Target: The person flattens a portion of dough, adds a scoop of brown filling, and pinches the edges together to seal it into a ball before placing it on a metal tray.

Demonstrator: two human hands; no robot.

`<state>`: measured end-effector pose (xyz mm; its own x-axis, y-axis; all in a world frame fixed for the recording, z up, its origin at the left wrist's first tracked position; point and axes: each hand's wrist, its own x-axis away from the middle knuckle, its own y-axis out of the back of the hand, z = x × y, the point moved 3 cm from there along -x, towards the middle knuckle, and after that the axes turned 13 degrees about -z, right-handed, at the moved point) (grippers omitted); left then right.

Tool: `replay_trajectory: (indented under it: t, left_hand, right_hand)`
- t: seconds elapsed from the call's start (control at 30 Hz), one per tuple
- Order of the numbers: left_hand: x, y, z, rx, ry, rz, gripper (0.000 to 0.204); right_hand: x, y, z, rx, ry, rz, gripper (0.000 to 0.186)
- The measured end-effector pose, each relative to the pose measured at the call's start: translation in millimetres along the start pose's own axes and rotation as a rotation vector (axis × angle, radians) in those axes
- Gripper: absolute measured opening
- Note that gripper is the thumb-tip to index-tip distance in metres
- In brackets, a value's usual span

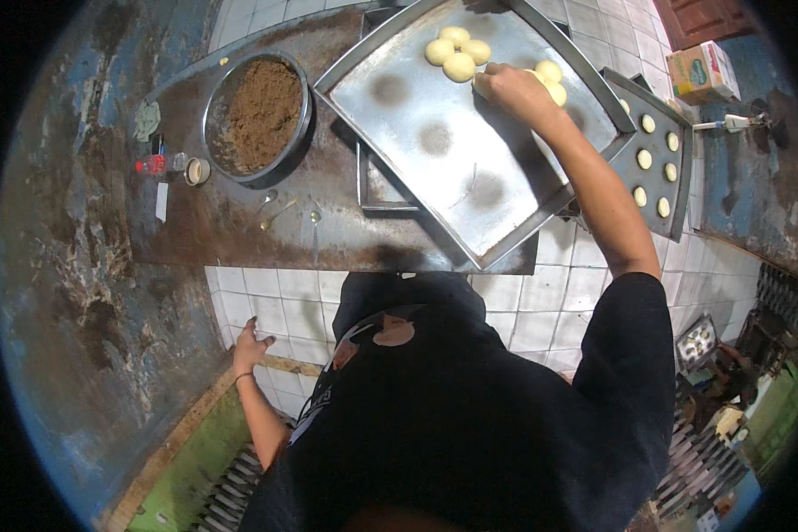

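Observation:
My right hand [509,91] reaches over a large metal tray [417,151], its fingers curled together around a pale dough ball [479,84] that is mostly hidden by them. Just left of the fingertips sits a cluster of round yellow dough balls [458,67]. More dough balls [549,71] lie to the right, partly behind my hand. My left hand [250,348] hangs low at my left side, away from the table, fingers apart and nothing in it.
A metal bowl [303,133] of brown crumbly filling stands on the worn table [230,226], with several spoons [316,222], a small cup [197,171] and a red-capped bottle [155,164] nearby. At right, a dark tray [654,182] bears dough pieces; a carton [702,73] stands beyond.

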<state>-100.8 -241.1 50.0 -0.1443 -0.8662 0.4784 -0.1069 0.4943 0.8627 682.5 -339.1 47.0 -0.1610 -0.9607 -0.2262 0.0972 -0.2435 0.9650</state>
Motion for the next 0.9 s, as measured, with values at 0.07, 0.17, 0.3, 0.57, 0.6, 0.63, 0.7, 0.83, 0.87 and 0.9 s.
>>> replay_trajectory:
  t: [0.07, 0.17, 0.3, 0.57, 0.6, 0.63, 0.7, 0.83, 0.87, 0.9]
  left_hand:
    - [12, -6, -27, 0.253, -0.019, -0.044, 0.065]
    - [1, 14, -162, 0.490, -0.246, -0.202, 0.044]
    - [-7, 37, -334, 1.023, -0.475, -0.029, 0.053]
    - [-29, 82, -466, 1.638, -0.509, -0.294, 0.061]
    - [-24, 92, -459, 1.672, -0.503, -0.328, 0.061]
    - [-22, 103, -452, 1.702, -0.493, -0.366, 0.061]
    - [-26, 117, -446, 1.779, -0.536, -0.414, 0.061]
    - [-54, 133, -400, 1.953, -0.354, -0.065, 0.049]
    - [-64, 135, -384, 2.067, -0.292, -0.014, 0.044]
    - [-75, 138, -365, 2.181, -0.227, 0.035, 0.041]
  right_hand:
    - [-3, 1, 5, -0.006, -0.036, 0.063, 0.025]
    - [-14, 21, 4, -0.354, -0.236, 0.237, 0.024]
    - [-20, 58, 63, -1.145, -0.381, 0.306, 0.034]
    - [-32, 126, 258, -1.256, -0.373, -0.329, 0.027]
    - [-34, 129, 271, -1.307, -0.390, -0.421, 0.025]
    - [-38, 132, 286, -1.362, -0.407, -0.510, 0.023]
    - [-56, 125, 311, -1.246, -0.501, -0.701, 0.016]
    - [-101, 110, 344, -1.361, -0.612, -0.727, 0.017]
    - [-108, 109, 353, -1.381, -0.607, -0.614, 0.017]
    - [-114, 109, 363, -1.397, -0.601, -0.498, 0.017]
